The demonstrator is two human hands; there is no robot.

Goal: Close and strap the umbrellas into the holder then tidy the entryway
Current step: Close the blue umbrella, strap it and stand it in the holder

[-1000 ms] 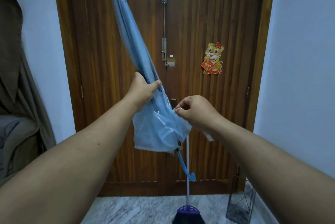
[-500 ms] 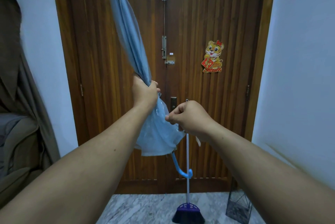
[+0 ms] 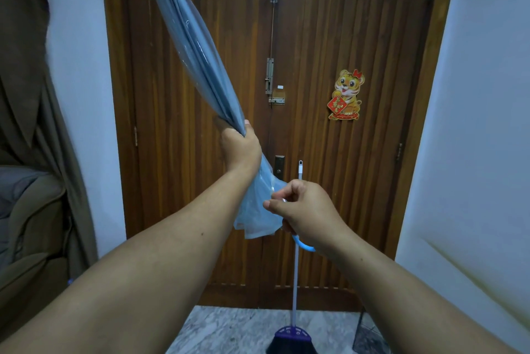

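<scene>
Hands, two: left hand [image 3: 241, 147] grips one umbrella [image 3: 198, 61], right hand [image 3: 304, 210] pinches its canopy.

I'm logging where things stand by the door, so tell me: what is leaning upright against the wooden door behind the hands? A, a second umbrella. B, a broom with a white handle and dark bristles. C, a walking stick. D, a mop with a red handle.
B: a broom stands against the door, its thin white handle rising from a purple head with dark bristles on the floor.
</scene>
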